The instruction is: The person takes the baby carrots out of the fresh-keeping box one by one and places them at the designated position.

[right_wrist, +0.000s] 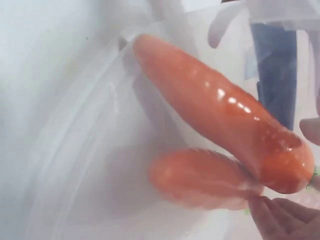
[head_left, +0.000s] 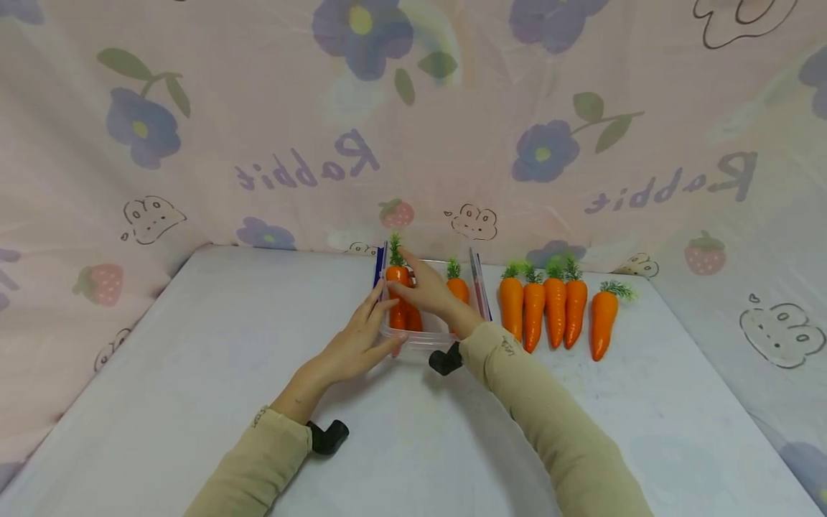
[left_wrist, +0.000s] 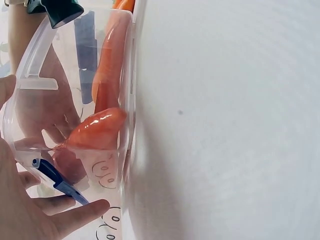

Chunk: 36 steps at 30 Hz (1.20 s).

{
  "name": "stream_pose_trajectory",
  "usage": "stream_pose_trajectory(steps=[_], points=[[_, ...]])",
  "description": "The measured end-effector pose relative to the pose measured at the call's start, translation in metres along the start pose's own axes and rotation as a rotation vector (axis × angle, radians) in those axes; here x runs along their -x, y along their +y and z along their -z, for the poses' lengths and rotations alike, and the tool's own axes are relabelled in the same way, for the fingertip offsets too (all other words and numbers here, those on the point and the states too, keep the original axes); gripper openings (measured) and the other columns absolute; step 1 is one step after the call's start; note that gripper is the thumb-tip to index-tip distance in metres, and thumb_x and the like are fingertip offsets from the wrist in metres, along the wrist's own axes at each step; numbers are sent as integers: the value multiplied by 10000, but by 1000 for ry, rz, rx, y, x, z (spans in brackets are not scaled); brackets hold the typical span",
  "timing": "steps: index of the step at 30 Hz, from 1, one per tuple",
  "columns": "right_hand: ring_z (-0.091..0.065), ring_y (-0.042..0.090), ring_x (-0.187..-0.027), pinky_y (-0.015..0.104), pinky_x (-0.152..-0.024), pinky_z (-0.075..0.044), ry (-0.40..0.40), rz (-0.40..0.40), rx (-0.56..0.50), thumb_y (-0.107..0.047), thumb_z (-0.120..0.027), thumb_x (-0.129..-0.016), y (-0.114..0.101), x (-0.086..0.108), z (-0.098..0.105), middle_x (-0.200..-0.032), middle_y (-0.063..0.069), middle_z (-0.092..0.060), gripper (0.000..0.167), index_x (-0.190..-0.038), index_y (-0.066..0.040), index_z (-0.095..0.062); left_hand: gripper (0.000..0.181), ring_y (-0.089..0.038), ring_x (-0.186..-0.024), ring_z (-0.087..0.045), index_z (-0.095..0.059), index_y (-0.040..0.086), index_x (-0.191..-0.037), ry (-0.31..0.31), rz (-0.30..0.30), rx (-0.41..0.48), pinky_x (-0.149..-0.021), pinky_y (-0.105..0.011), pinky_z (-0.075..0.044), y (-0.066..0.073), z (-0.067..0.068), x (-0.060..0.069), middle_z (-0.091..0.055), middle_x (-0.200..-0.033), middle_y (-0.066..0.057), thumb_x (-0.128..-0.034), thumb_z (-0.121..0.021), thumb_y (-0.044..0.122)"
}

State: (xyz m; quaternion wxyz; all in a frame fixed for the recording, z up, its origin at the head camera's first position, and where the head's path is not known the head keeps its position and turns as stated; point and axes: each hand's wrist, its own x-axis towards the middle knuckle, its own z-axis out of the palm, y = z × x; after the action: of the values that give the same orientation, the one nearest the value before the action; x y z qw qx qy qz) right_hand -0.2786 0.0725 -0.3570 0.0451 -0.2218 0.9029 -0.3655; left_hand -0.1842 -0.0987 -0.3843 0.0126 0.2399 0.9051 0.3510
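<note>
Resting inside a clear box (head_left: 429, 337), one carrot (head_left: 398, 316) meets the right hand (head_left: 429, 287); whether it's gripped I can't tell. The left hand (head_left: 352, 348), fingers loosely spread, touches the box's side. Five more carrots (head_left: 533, 309) lie to its right.

Glossy, smooth carrots (right_wrist: 215, 105) — shiny plastic box (head_left: 423, 338) — matt cloth sleeves (head_left: 543, 409)

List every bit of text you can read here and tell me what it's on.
"Rabbit", mirror-reversed: left half of the backdrop cloth.
"Rabbit", mirror-reversed: right half of the same cloth.
Small dark lettering, too small to read: cuff of the left sleeve.
Small dark lettering, too small to read: cuff of the right sleeve.
No readable text on the carrots or clear container.
</note>
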Motion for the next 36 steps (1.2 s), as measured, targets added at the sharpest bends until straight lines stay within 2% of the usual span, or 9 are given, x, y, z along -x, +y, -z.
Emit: stream_pose_trajectory(steps=[7,13,17,22,25,30,36], points=[[-517,329,-1244,477,-1049,-417,-36,-74,39,-302,-629,-926,-2,-2,-4,-1479,159,-417,781,-1547,-195,-169,686,-331,-1479,-81,-287,119,-1493,-2,13,7,-1050,-649,-311,0,1,1,92,-1623,-21,-964,-475,514],[-466,338,-1301,488,-1096,-359,-63,-71,101,-274,-649,-916,-1,-1,-4,-1516,164,-362,817,-1552,-185,-143,683,-333,-1481,-63,-271,151,-1501,-6,19,15,-1047,-656,-308,1,0,0,108,-1621,-19,-963,-474,519],[-440,333,-1329,500,-1104,-340,-71,-93,114,-315,-635,-926,-1,1,-2,-1532,142,-343,813,-1554,-230,-125,679,-335,-1480,-59,-265,160,-1504,-6,15,13,-1038,-662,-314,1,0,0,109,-1621,-28,-965,-471,517],[-480,334,-1293,530,-1080,-361,-48,-122,110,-341,-630,-926,-2,5,1,-1492,140,-413,782,-1547,-277,-158,684,-322,-1483,-59,-264,169,-1508,-10,26,18,-1040,-667,-307,1,0,1,108,-1621,-16,-963,-463,532],[-532,326,-1229,507,-1055,-402,-30,-97,110,-321,-618,-935,-3,7,3,-1448,157,-465,748,-1543,-242,-189,684,-314,-1484,-56,-262,175,-1510,-12,34,19,-1047,-664,-301,1,0,1,113,-1620,-3,-963,-460,535],[-554,320,-1182,473,-1024,-445,-11,-52,96,-275,-588,-953,-1,8,5,-1442,167,-464,704,-1540,-182,-210,692,-317,-1484,-57,-262,173,-1510,-12,37,23,-1040,-668,-305,2,0,2,113,-1620,-8,-960,-464,541],[-442,331,-1322,494,-1103,-347,20,-1,101,-216,-554,-965,1,10,9,-1510,147,-379,637,-1521,-119,-259,701,-330,-1480,-74,-266,157,-1510,-9,30,11,-1040,-660,-314,2,0,2,101,-1622,-28,-958,-468,540]])
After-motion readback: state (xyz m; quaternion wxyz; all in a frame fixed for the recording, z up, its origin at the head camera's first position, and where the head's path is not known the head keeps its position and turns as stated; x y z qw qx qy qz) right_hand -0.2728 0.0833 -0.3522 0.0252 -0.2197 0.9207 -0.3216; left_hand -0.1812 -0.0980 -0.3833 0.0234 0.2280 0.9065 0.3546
